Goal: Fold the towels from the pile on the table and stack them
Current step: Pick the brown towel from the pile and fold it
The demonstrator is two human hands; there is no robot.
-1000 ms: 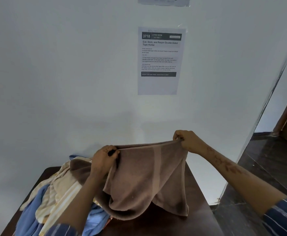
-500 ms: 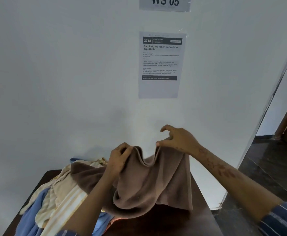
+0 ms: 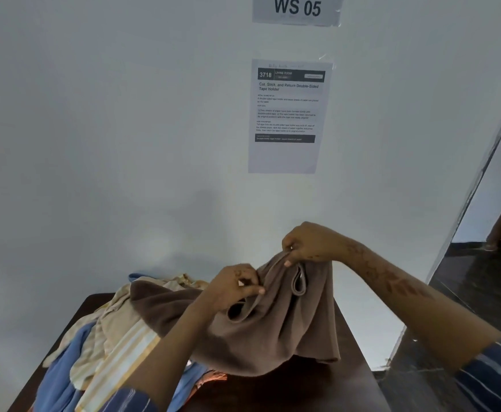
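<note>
A brown towel (image 3: 276,331) hangs bunched above the dark table (image 3: 317,391), its lower edge reaching the tabletop. My left hand (image 3: 233,288) pinches its top edge on the left. My right hand (image 3: 310,242) pinches the top edge a little higher on the right, close to the left hand. The cloth sags in folds between and below both hands. A pile of towels (image 3: 106,346) in blue, cream and striped yellow lies on the left half of the table, partly under the brown towel and behind my left forearm.
A white wall (image 3: 124,144) stands right behind the table and carries a printed sheet (image 3: 288,117) and a "WS 05" label (image 3: 297,8). To the right the table ends at a drop to a dark floor (image 3: 478,286), with a doorway beyond.
My hands have come together, from about a towel's width apart to nearly touching. The towel's top edge, stretched flat before, is now gathered and the cloth hangs in bunched folds.
</note>
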